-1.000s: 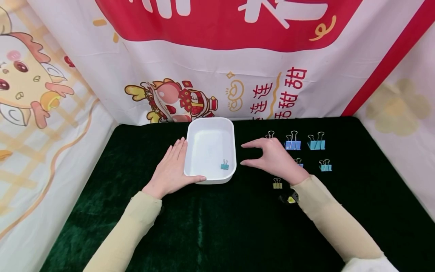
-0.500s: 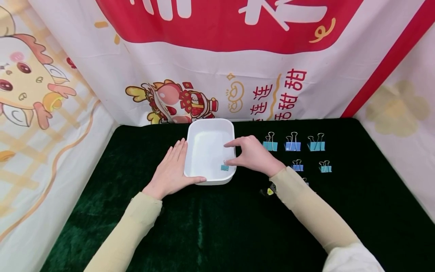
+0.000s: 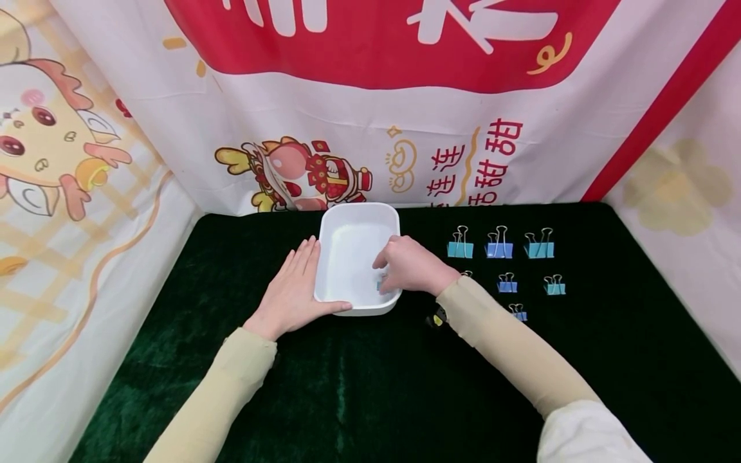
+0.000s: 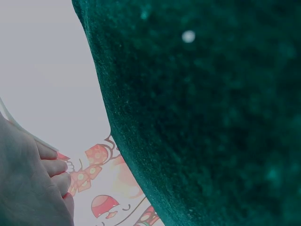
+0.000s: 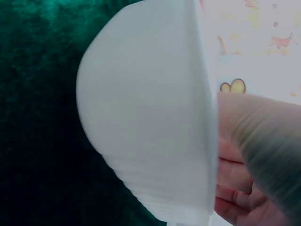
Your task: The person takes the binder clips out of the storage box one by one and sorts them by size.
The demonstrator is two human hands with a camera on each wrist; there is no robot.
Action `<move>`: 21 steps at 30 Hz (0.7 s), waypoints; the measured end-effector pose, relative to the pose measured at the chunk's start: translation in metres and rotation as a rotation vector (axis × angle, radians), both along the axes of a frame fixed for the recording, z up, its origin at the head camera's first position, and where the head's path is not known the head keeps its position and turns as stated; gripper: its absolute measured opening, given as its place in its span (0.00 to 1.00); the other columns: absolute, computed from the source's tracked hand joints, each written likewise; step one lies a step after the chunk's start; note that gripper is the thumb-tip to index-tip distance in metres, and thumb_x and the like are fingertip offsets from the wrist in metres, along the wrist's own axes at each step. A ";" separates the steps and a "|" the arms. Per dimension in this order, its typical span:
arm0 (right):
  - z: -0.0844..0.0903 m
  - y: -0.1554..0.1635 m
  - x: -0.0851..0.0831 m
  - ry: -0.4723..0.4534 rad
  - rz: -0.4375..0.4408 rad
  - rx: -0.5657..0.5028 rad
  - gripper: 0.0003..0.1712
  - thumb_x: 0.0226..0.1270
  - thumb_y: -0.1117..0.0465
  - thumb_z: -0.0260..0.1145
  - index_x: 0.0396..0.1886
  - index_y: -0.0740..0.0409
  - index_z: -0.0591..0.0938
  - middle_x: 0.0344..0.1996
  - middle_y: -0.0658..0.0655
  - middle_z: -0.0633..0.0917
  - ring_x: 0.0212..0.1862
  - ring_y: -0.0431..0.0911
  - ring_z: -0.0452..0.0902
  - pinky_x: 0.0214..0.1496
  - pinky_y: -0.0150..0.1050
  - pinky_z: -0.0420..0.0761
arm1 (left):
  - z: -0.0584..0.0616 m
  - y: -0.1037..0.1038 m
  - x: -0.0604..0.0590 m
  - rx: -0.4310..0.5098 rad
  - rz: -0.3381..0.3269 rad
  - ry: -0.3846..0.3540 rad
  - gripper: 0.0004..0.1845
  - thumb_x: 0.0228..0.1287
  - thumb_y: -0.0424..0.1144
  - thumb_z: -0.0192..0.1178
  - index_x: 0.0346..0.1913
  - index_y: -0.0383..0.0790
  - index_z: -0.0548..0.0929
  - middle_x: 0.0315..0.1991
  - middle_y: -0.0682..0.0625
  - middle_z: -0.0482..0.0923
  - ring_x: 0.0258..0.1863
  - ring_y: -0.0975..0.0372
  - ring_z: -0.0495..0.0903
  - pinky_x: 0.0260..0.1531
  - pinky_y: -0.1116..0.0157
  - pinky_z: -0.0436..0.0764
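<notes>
A white plastic tray [image 3: 359, 207] sits on the dark green cloth [image 3: 359, 386]. My left hand [image 3: 298, 280] lies flat against the tray's left wall, thumb along its front rim. My right hand [image 3: 405, 263] reaches over the right wall into the tray, fingers curled round a small teal binder clip [image 3: 379, 283], which is mostly hidden under them. The right wrist view shows the tray's outer wall [image 5: 146, 132] close up beside my right hand [image 5: 254, 155]. The left wrist view shows only the green cloth [image 4: 211, 117] and my left hand's fingers [image 4: 37, 183].
Right of the tray, three large binder clips stand in a row: teal [image 3: 460, 247], blue [image 3: 499, 247], teal [image 3: 539, 247]. Smaller clips lie nearer me: blue [image 3: 507, 285], teal [image 3: 554, 287], blue [image 3: 518, 314]. Printed banners wall in the back and sides.
My right hand moved left from beside the clip rows into the tray and curled its fingers round the small teal clip. The left hand and tray have not moved.
</notes>
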State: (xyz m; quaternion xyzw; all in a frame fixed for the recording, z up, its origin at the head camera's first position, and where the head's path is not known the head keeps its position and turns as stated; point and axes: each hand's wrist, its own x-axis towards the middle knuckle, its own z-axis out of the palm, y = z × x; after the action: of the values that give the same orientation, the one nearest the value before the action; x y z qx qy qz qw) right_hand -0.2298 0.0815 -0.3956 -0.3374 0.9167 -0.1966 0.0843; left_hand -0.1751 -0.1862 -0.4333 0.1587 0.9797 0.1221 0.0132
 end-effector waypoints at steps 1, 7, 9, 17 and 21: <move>-0.001 0.000 0.000 0.018 0.013 0.018 0.21 0.47 0.57 0.86 0.43 0.56 0.92 0.40 0.51 0.89 0.46 0.43 0.78 0.55 0.40 0.78 | 0.000 0.000 0.000 0.002 0.000 0.000 0.71 0.49 0.84 0.56 0.83 0.42 0.37 0.83 0.48 0.35 0.80 0.57 0.33 0.76 0.53 0.39; -0.006 -0.001 -0.001 0.105 0.048 0.081 0.17 0.46 0.56 0.86 0.38 0.53 0.93 0.32 0.47 0.88 0.39 0.42 0.74 0.56 0.43 0.72 | 0.001 0.001 0.001 0.008 0.000 0.003 0.71 0.50 0.83 0.56 0.83 0.41 0.38 0.83 0.48 0.35 0.80 0.57 0.34 0.76 0.54 0.38; -0.006 -0.002 -0.001 0.111 0.050 0.093 0.16 0.45 0.56 0.86 0.36 0.53 0.93 0.29 0.46 0.86 0.38 0.42 0.73 0.55 0.44 0.71 | 0.001 0.001 0.001 0.007 0.001 0.001 0.71 0.49 0.84 0.55 0.83 0.41 0.38 0.83 0.48 0.35 0.80 0.57 0.34 0.76 0.54 0.38; -0.005 -0.012 -0.003 0.129 0.056 0.210 0.09 0.44 0.58 0.83 0.28 0.49 0.91 0.24 0.43 0.83 0.36 0.43 0.75 0.60 0.46 0.69 | 0.001 0.000 0.001 0.007 -0.002 0.001 0.71 0.49 0.84 0.54 0.83 0.41 0.39 0.83 0.48 0.35 0.80 0.57 0.35 0.76 0.54 0.39; -0.005 -0.015 -0.004 0.120 0.051 0.257 0.08 0.47 0.58 0.83 0.26 0.48 0.89 0.23 0.43 0.84 0.36 0.42 0.78 0.61 0.47 0.67 | 0.001 0.000 0.002 0.002 -0.002 -0.001 0.71 0.49 0.86 0.52 0.83 0.41 0.39 0.83 0.49 0.35 0.80 0.57 0.34 0.76 0.54 0.39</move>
State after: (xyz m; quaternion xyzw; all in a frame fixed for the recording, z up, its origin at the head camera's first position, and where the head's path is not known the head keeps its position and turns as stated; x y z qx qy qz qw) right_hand -0.2338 0.0664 -0.4007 -0.3584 0.9288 -0.0546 0.0770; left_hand -0.1736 -0.1859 -0.4324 0.1598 0.9794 0.1229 0.0135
